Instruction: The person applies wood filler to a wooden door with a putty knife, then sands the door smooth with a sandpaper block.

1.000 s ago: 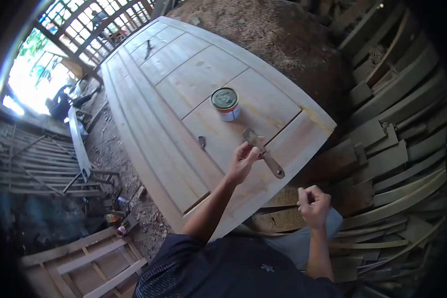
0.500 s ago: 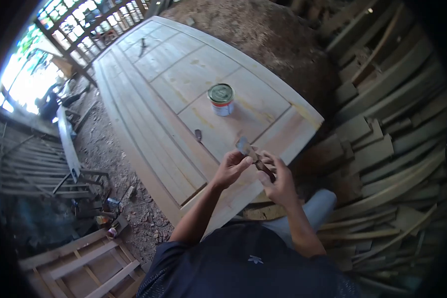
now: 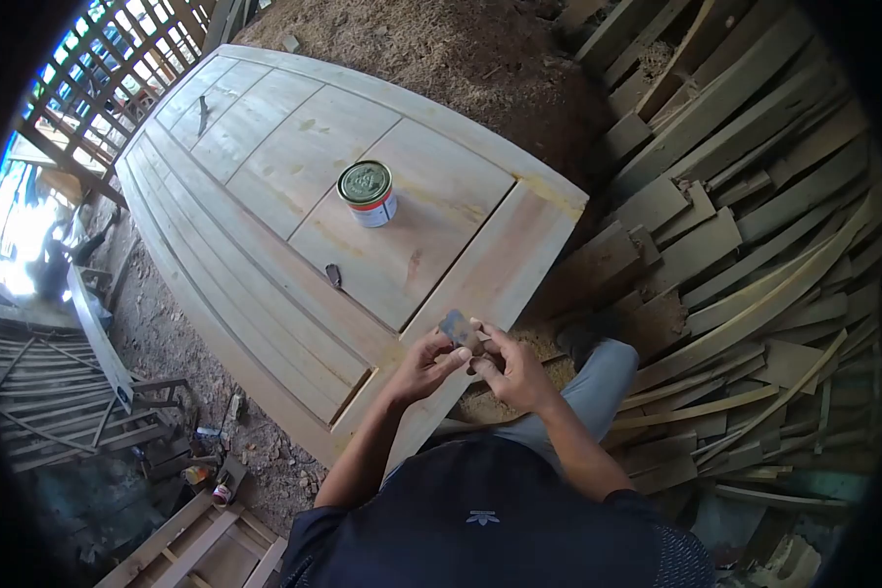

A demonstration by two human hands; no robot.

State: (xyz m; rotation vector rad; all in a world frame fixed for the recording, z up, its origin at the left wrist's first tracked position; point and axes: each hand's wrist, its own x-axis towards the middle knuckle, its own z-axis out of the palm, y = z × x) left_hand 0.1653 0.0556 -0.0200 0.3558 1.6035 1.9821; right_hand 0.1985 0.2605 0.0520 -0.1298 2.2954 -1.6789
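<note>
Both hands meet over the near end of a pale wooden panel door point(image 3: 412, 157). Between them is a putty knife point(image 3: 455, 326) with a stained, greyish blade facing away from me; its handle is mostly hidden by my fingers. My left hand point(image 3: 423, 370) pinches the knife from the left, thumb across it. My right hand point(image 3: 515, 372) closes on it from the right. Farther up the door stands a tin point(image 3: 370, 208) with a green lid and a red-and-white side. A small dark piece point(image 3: 334, 275) lies left of the tin.
A dark, thin tool point(image 3: 203, 116) lies near the door's far end. Yellowish smears mark the door surface. Stacked wood offcuts point(image 3: 706, 245) fill the right side, sawdust point(image 3: 441, 59) the back. At lower left is a wooden frame point(image 3: 201, 549).
Both hands have come down and slightly left, nearer my body. The knife has turned, so its blade shows broader and its handle is now mostly hidden. My view has shifted right.
</note>
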